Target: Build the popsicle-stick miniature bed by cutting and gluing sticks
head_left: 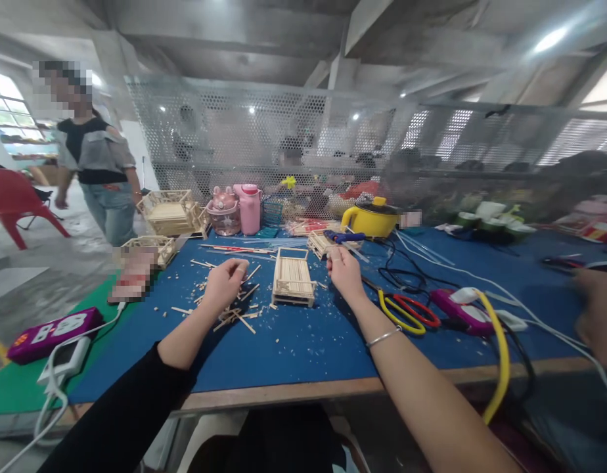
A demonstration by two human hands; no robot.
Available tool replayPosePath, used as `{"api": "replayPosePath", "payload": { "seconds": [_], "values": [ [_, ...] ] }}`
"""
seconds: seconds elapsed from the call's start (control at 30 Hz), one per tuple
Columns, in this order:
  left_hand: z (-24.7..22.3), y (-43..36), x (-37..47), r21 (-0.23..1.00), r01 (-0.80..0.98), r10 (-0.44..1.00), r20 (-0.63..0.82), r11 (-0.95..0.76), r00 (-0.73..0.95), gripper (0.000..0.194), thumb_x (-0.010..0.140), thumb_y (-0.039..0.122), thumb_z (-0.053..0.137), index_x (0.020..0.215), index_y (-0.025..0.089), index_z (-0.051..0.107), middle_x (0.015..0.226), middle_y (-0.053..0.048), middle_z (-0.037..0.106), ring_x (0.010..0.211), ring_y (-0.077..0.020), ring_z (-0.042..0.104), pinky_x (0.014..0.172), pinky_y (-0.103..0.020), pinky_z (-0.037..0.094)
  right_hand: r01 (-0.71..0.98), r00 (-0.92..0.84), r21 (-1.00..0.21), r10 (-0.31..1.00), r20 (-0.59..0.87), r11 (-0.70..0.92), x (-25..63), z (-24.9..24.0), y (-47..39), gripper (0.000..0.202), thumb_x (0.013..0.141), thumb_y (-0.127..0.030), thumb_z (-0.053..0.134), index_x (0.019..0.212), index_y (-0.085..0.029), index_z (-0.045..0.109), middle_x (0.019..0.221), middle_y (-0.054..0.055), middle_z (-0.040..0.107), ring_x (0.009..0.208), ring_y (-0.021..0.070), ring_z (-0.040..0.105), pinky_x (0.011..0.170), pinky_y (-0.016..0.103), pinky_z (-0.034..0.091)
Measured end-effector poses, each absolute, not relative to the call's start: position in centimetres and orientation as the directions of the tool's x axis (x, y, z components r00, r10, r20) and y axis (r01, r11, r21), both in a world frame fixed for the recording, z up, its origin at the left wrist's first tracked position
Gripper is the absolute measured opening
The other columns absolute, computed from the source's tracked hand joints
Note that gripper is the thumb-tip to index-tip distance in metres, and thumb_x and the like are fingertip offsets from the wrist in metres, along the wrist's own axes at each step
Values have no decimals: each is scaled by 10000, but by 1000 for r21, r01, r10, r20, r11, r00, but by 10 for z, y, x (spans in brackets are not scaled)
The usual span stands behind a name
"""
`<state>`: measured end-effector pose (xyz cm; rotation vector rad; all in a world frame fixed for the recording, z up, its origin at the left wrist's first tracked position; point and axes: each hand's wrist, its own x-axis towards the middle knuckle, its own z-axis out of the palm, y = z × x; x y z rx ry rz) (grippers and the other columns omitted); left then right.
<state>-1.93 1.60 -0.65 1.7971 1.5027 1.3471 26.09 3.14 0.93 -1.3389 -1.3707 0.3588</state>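
Between my hands stands a small bed-shaped model of wooden sticks (292,276) on the blue table mat. My left hand (225,281) is above a scatter of loose wooden sticks (238,315), left of the model, its fingers curled together. My right hand (343,269) is to the right of the model, fingers pinched. What either hand holds, if anything, is too small to tell. Just beyond my right hand, a blue glue gun (343,236) lies against another stick frame (319,243). Neither hand touches the bed-shaped model.
Scissors with yellow and red handles (406,312), black cables and a purple power strip (461,312) lie right. A yellow pot (372,218), pink jug (249,209) and larger stick model (168,213) stand behind. A person (94,157) is at left; another person's blurred hand (599,315) is at right.
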Motion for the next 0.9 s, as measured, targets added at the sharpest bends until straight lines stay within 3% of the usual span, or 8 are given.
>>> {"api": "replayPosePath", "payload": {
  "seconds": [0.13, 0.27, 0.4, 0.5, 0.6, 0.67, 0.8, 0.9],
  "values": [
    [-5, 20, -33, 785, 568, 874, 434, -247, -219, 315, 881, 319, 351, 659, 189, 533, 566, 10, 542, 581, -144, 504, 573, -249, 358, 526, 274, -798, 830, 486, 294, 256, 4, 10, 461, 877, -546, 370, 543, -231, 414, 450, -18, 446, 465, 135, 410, 491, 262, 304],
    [-3, 14, -41, 732, 644, 852, 467, -224, -235, 388, 908, 350, 301, 610, 197, 497, 550, 5, 513, 582, -151, 478, 576, -256, 334, 547, 203, -776, 850, 486, 314, 251, -2, -4, 495, 853, -575, 399, 503, -225, 418, 449, -16, 421, 486, 135, 394, 512, 270, 292],
    [-7, 1, -36, 641, 710, 881, 468, -290, -63, 397, 890, 454, 390, 693, 191, 613, 632, -10, 605, 643, -160, 539, 617, -248, 381, 517, 26, -759, 879, 477, 396, 245, -5, -9, 341, 810, -520, 471, 809, -195, 575, 562, -40, 473, 524, 129, 418, 530, 250, 337],
    [-14, -4, -31, 553, 757, 889, 452, -349, 80, 257, 823, 402, 537, 883, 198, 683, 878, -42, 679, 801, -178, 592, 737, -256, 428, 486, -120, -749, 883, 454, 451, 244, -8, -8, 384, 774, -496, 512, 999, -187, 543, 599, -59, 475, 510, 117, 414, 516, 239, 352],
    [-20, -3, -30, 485, 809, 903, 411, -333, 125, 292, 806, 370, 567, 980, 177, 699, 993, -105, 662, 911, -229, 598, 836, -317, 437, 483, -198, -722, 865, 460, 495, 248, -8, -10, 413, 836, -506, 398, 1056, -181, 526, 596, -62, 443, 523, 118, 405, 530, 243, 346],
    [-23, -1, -32, 456, 831, 913, 382, -319, 141, 274, 802, 364, 576, 951, 181, 714, 976, -111, 658, 925, -244, 599, 848, -336, 439, 502, -239, -692, 852, 465, 518, 250, -7, -13, 394, 825, -495, 434, 1048, -184, 528, 579, -74, 401, 533, 116, 388, 543, 240, 333],
    [-23, 1, -33, 432, 844, 921, 353, -319, 168, 203, 825, 292, 541, 798, 197, 718, 899, -82, 668, 906, -218, 607, 838, -307, 442, 576, -335, -614, 841, 424, 539, 248, -2, -23, 416, 624, -430, 719, 940, -203, 570, 541, -101, 380, 511, 95, 365, 524, 223, 281],
    [-21, -1, -32, 440, 837, 913, 377, -325, 157, 208, 833, 275, 523, 877, 187, 706, 915, -90, 668, 893, -219, 613, 831, -314, 450, 637, -333, -566, 849, 411, 523, 244, 0, -25, 311, 636, -422, 723, 815, -207, 588, 541, -84, 420, 507, 95, 379, 524, 228, 265]
  ]
}}
